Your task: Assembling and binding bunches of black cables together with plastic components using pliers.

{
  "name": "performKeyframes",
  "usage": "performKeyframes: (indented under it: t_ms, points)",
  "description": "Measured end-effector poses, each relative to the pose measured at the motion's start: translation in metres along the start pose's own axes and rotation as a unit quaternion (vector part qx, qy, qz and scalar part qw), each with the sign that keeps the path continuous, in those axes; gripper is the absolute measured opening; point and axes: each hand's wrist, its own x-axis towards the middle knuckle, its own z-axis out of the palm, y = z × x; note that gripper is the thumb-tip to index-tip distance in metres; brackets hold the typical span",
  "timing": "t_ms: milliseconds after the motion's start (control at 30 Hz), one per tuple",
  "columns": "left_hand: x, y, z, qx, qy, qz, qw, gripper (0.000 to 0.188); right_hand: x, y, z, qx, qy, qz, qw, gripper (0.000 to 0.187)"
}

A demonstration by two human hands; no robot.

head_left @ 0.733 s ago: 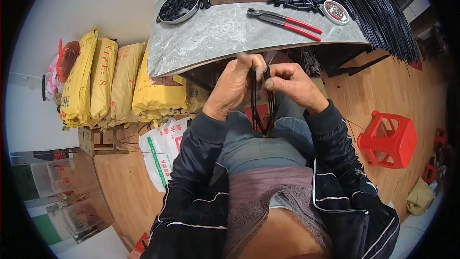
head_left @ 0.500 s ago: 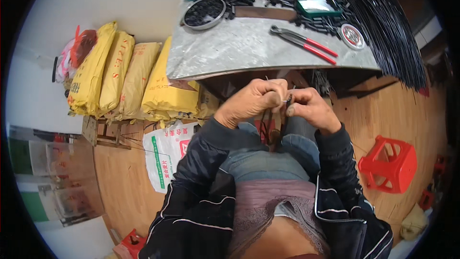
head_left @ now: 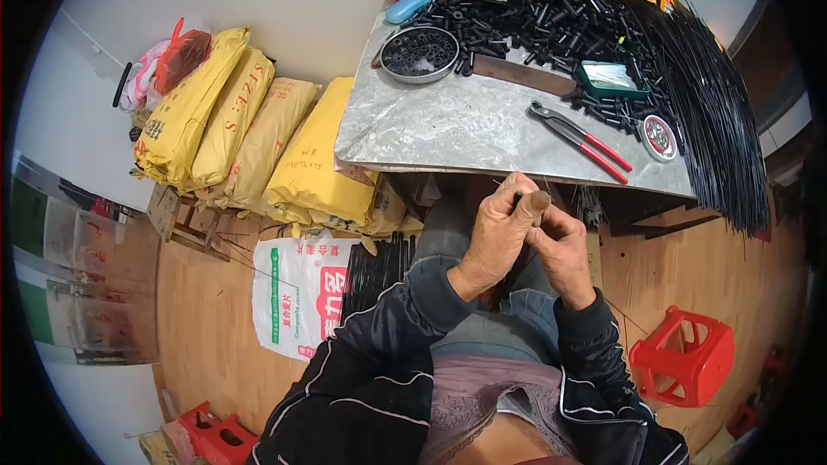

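My left hand (head_left: 495, 245) and my right hand (head_left: 564, 258) meet in front of the table's near edge, above my lap. The left fingers are closed, with the thumb pressed up beside a small black piece (head_left: 518, 199); most of it is hidden in the grip. Right against that hand, my right fingers are curled in a pinch, and what lies between them is hidden. Thin wire-like ends stick out just beyond the fingers, too fine to make out. Nearest on the grey tabletop (head_left: 413, 142) lie pincers with red handles (head_left: 590, 146).
A pile of black tubes (head_left: 534, 13) covers the table's back. Long black rods (head_left: 719, 120) overhang its right edge. A round tray (head_left: 419, 56), brown bar (head_left: 524, 76), green box (head_left: 612, 77) and round tin (head_left: 659, 138) stand nearer. Yellow sacks (head_left: 310, 172) stand left, a red stool (head_left: 685, 357) right.
The view has shifted, so the table appears lower and farther right. My hands have drawn closer together; the shiny bit seen between them is now hidden, and a black piece shows at my left thumb.
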Motion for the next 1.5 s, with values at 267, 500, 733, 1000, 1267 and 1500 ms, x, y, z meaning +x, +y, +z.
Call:
performKeyframes:
  t_ms: [267,500,733,1000,1267,1500]
  points:
    - [0.052,0.009,-0.062,0.171,0.034,-0.004,0.985,0.039,0.014,0.004,-0.002,0.029,-0.019,0.049,0.998,0.015]
    - [0.195,0.036,-0.181,0.705,0.034,0.136,0.695,0.020,0.032,0.003,0.002,0.058,-0.048,0.068,0.995,0.014]
    - [0.223,0.040,-0.191,0.734,-0.118,0.003,0.668,0.020,0.045,0.010,-0.009,0.044,-0.031,0.073,0.996,0.022]
    - [0.201,0.054,-0.165,0.647,0.048,0.163,0.744,0.016,0.048,0.010,-0.007,0.060,-0.024,0.072,0.995,0.019]
    - [0.108,0.038,-0.082,0.035,-0.147,-0.196,0.969,0.014,0.051,0.016,-0.015,0.047,-0.064,0.098,0.992,0.017]
    - [0.066,0.029,-0.062,-0.088,-0.129,-0.295,0.943,0.020,0.036,0.023,-0.018,0.073,-0.071,0.103,0.989,0.019]
